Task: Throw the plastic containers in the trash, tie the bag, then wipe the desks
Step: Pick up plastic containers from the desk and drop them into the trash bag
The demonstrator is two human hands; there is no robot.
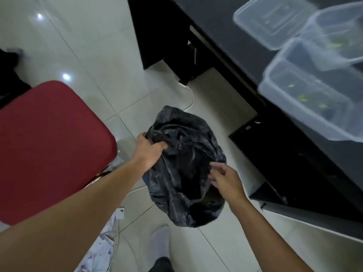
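A black trash bag (182, 154) lines a bin on the tiled floor beside a black desk (225, 26). My left hand (148, 152) grips the bag's left rim. My right hand (225, 180) hovers at the bag's right rim with its fingers spread, holding nothing. On the desk at the upper right lie clear plastic containers: one lid-like piece (269, 20), one tilted container (337, 36) and a nearer one (306, 95) with green scraps inside. The bag's mouth looks dark; its contents are hidden.
A red padded chair seat (49, 146) stands close on the left. A white cable (191, 99) runs along the floor behind the bag. Crumpled papers (102, 250) lie by my white-socked foot (160, 244). A black under-desk unit (284, 163) sits to the right.
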